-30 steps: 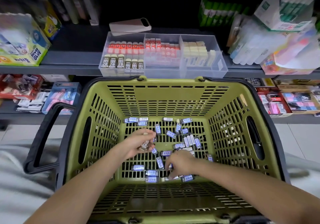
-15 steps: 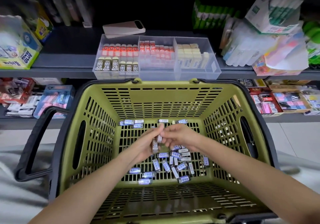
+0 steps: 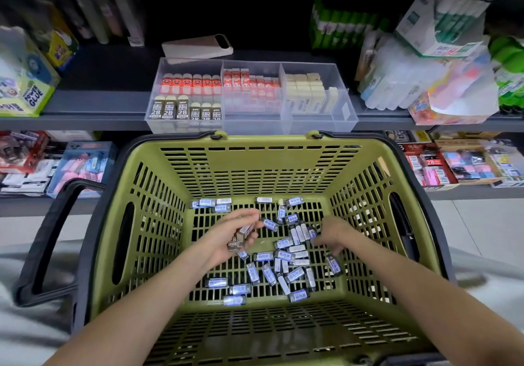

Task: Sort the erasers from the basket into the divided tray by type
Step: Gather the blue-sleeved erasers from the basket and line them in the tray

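Note:
A green basket (image 3: 255,167) stands in front of me with several blue-labelled erasers (image 3: 285,255) scattered on its floor. My left hand (image 3: 234,235) is inside it and holds dark 2B erasers (image 3: 239,236) in its curled fingers. My right hand (image 3: 333,235) reaches down among the erasers at the right side of the pile, fingers bent; whether it holds one is hidden. On the shelf behind stands the clear divided tray (image 3: 344,116), with red and dark 2B erasers in the left part, red-white ones in the middle, cream ones at the right.
The basket's black handle (image 3: 48,241) hangs down on the left. A white power bank (image 3: 198,45) lies behind the tray. Glue boxes (image 3: 25,82) and packaged stationery (image 3: 431,62) crowd the shelf on both sides; more goods fill the lower shelf.
My hands met in the middle of the basket, then parted: the right one moved down to the right into the pile, the left one stayed with the 2B erasers.

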`<state>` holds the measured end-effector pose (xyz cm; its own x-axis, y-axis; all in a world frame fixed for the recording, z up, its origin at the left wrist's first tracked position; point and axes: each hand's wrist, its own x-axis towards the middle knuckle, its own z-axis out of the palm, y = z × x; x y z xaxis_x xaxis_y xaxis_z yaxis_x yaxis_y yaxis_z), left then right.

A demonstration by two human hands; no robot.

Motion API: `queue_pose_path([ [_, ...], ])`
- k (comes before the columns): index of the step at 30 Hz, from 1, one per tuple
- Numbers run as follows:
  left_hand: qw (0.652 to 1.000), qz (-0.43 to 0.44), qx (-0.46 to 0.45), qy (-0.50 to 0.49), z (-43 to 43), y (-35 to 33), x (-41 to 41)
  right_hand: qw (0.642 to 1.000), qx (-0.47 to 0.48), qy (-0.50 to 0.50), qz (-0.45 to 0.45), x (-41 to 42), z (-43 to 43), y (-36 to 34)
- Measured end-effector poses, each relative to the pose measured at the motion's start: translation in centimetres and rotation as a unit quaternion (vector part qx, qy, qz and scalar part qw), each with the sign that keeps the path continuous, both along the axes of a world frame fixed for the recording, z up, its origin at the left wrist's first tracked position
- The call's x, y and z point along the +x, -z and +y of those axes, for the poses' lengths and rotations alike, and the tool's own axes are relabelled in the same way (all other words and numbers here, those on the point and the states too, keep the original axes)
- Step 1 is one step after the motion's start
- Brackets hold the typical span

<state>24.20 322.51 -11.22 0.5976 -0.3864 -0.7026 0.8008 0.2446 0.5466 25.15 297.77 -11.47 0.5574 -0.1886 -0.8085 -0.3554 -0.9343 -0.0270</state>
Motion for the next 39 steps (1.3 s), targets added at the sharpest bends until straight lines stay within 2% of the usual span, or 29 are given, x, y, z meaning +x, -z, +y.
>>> queue_pose_path([
  [6,0.997,0.033,-0.007,-0.067,0.7,0.0,1.1,0.983,-0.04,-0.142,-0.112,-0.7,0.7,0.9],
  [8,0.994,0.051,-0.008,-0.094,0.7,-0.2,1.3,0.984,0.011,-0.09,-0.156,-0.6,1.4,1.3],
  [11,0.99,0.06,-0.003,-0.127,0.9,-0.2,1.6,0.984,0.094,0.024,-0.15,-0.6,2.7,1.9],
  [16,0.985,0.061,0.009,-0.162,1.3,-0.4,2.0,0.982,-0.01,-0.014,-0.186,-1.8,4.7,3.3],
  [20,0.973,0.094,-0.047,-0.204,1.8,-0.7,2.5,0.977,0.043,0.017,-0.209,-1.4,4.9,3.3],
  [24,0.959,0.112,-0.094,-0.242,2.5,-0.9,2.6,0.977,0.061,-0.01,-0.202,-1.5,4.6,3.2],
  [28,0.965,0.107,-0.085,-0.224,2.8,-0.9,2.6,0.983,0.058,-0.023,-0.175,-1.8,4.7,2.9],
  [31,0.983,0.087,-0.039,-0.155,2.6,-0.7,2.5,0.979,0.102,0.015,-0.178,-1.1,4.6,1.6],
  [35,0.997,0.043,0.018,-0.064,1.4,-0.5,2.0,0.947,0.212,0.083,-0.226,0.4,6.4,-2.2],
  [37,0.998,0.037,0.002,-0.047,0.7,-0.5,1.8,0.928,0.259,0.072,-0.258,0.6,8.2,-4.1],
  [39,0.998,0.038,-0.034,-0.039,0.2,-0.5,1.7,0.919,0.253,0.016,-0.303,0.4,10.0,-5.1],
])
